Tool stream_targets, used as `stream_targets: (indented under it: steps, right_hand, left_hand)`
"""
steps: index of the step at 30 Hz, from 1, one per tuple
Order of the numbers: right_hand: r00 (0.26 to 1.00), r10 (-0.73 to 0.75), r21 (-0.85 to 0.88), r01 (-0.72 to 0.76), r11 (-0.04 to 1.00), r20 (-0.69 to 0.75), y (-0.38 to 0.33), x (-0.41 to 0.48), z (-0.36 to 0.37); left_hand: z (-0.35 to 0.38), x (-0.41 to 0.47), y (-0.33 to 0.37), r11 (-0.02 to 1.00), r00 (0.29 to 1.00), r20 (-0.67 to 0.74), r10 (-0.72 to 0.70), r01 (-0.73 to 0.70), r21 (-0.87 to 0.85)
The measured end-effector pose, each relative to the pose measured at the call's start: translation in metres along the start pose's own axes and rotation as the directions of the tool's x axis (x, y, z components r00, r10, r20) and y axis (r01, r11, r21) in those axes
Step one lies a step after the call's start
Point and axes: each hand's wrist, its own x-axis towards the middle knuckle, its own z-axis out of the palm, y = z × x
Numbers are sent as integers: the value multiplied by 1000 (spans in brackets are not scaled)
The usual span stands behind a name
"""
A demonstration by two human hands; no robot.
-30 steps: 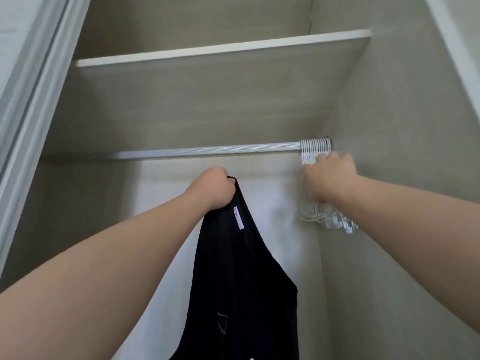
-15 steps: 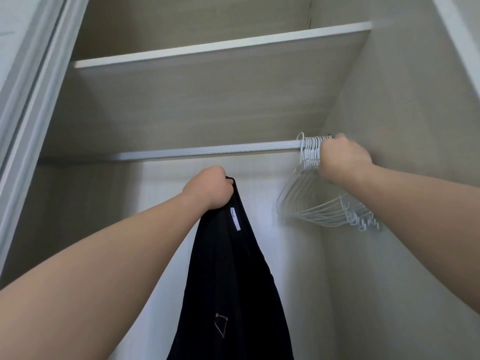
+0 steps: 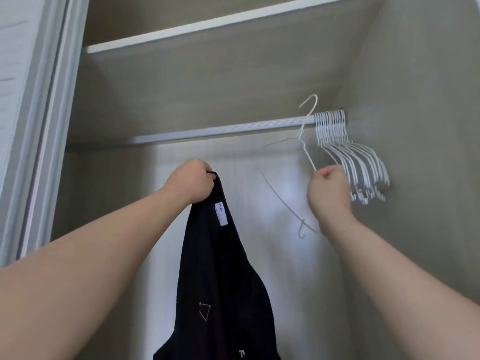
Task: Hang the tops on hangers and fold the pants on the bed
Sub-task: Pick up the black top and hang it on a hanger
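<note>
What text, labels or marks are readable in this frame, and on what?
White tag inside the black top: short dark print, too blurred to read.
Triangle outline on the black top: a drawn sign, no letters.
White mark at the black top's bottom edge: cut off, unreadable.
Held hanger and hanger bunch: no text.

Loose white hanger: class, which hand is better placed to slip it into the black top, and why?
Right: the right hand grips the white hanger; the left hand holds the black top.
</note>
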Motion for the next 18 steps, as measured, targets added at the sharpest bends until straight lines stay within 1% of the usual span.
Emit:
stream_targets:
  steps: [2,4,5,7,9,11,14,18]
  right_hand:
    - [998,53,183,-58,981,30,18,-22,3]
    - [985,136,279,-161,947,108,26,-33,9]
    - [968,187,287,-230,930,169,26,-34,13]
    - [907,283,286,-374,882,313,20,-30,22]
    - [848,328,270,-460,846,416,14,-25,28]
    - [840,337,209,-453,867,425,13,-29,28]
    - [873,302,116,-370,922,382,19,-55,18]
    - [894,267,155,-339,928,360,21,-98,-1]
  left_hand:
    - [-4,-7,-5,1000,1000,-5,-6,6,-3]
    - [-9,-15,-8,1000,1000,3,-12,12,-12]
    - [-11,-19,-10,1000,1000,12,-10,10,-20]
    - [-14,-28,-13,999,999,30,-26,27,-39]
    - [-14,-37,-17,994,997,44,-65,69,-84]
    - [-11,-47,-25,983,992,55,-110,117,-139]
    - [-1,-63,-37,967,984,80,-157,170,-188]
    - [17,-84,-50,944,977,122,-176,203,-260]
